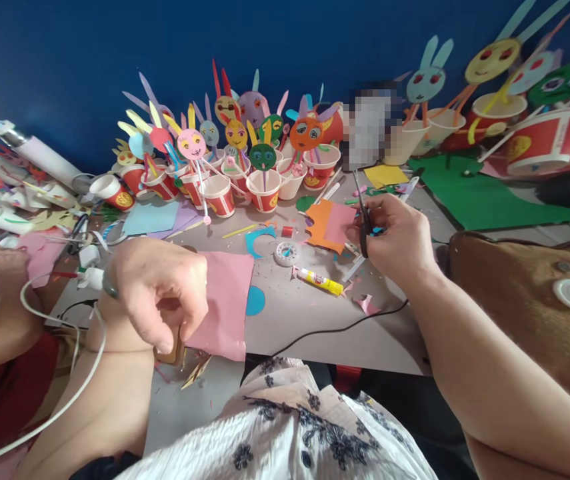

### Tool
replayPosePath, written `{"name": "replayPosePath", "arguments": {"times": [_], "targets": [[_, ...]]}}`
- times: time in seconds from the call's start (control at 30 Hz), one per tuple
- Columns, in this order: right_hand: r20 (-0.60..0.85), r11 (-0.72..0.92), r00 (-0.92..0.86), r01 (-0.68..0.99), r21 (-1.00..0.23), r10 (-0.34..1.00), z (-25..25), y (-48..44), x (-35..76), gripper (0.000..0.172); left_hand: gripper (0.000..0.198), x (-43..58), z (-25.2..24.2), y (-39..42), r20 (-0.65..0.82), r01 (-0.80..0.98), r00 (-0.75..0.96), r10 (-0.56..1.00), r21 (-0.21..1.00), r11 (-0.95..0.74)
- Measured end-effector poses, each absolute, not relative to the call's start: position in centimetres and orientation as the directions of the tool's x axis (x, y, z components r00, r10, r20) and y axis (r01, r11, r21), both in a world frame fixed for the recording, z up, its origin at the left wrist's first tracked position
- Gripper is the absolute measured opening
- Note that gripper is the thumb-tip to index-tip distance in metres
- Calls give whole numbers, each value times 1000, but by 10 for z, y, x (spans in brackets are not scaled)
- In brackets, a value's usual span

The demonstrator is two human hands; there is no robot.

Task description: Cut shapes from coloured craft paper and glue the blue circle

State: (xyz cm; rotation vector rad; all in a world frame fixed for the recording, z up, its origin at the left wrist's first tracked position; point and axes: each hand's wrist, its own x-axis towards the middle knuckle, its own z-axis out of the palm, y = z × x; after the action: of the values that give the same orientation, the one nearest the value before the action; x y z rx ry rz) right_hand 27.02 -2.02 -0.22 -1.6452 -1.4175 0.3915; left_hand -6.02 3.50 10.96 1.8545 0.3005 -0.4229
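My right hand grips a pair of scissors with dark handles, the blades pointing away from me toward the back of the table. Just left of it lies orange paper with a cut edge and a pink piece over it. My left hand is raised above the near left side of the table, fingers curled, with a gap between thumb and fingers and nothing visible in it. Beneath and beside it is a sheet of pink paper. A blue paper circle touches that sheet's right edge.
A yellow glue stick and a round white dial lie mid-table among scraps. Paper cups with rabbit-faced figures line the back. A brown bag sits right; a black cable crosses the front. Another person's hand is left.
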Motion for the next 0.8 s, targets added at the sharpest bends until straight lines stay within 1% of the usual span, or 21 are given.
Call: {"name": "replayPosePath", "arguments": {"times": [0.07,0.1,0.13,0.2,0.27,0.33,0.4,0.47,0.57,0.63,0.67,0.73,0.77,0.8], "targets": [[310,70,290,617,-784,906,-4,-20,271,27,5,-52,101,31,-470,408,877,-96,837,-364],[310,72,289,615,-785,906,-5,-19,271,27,6,-46,96,29,-508,425,851,-135,816,-393],[310,72,291,613,-787,905,-5,-19,271,28,8,-40,89,27,-529,437,839,-129,797,-417],[304,66,294,611,-789,906,-6,-19,272,29,10,-27,75,24,-503,433,864,19,724,-537],[293,54,305,603,-796,906,-5,-18,272,29,12,-16,58,25,-465,428,875,134,617,-660],[286,38,328,595,-802,900,-3,-18,272,29,11,-10,42,26,-426,428,880,207,527,-735],[286,18,359,595,-803,888,-1,-18,274,28,10,-6,29,27,-409,410,888,212,495,-766],[295,-1,395,600,-800,870,2,-18,276,28,11,-2,18,25,-377,466,870,318,414,-782],[313,-5,425,599,-800,849,3,-17,281,29,17,6,10,18,-174,501,865,470,333,-799],[288,12,390,575,-818,875,0,-15,283,31,18,12,7,12,-74,536,835,546,335,-775],[244,18,351,538,-843,904,-4,-13,283,31,17,15,5,10,-36,535,828,560,348,-770],[136,22,228,440,-898,964,-12,-11,282,35,12,19,1,6,37,479,845,533,391,-786],[50,-6,146,361,-933,988,-16,-10,279,36,11,20,-2,6,78,433,859,506,418,-799],[3,-25,83,333,-943,997,-19,-10,276,36,13,21,-4,5,114,400,862,495,449,-799]]}}
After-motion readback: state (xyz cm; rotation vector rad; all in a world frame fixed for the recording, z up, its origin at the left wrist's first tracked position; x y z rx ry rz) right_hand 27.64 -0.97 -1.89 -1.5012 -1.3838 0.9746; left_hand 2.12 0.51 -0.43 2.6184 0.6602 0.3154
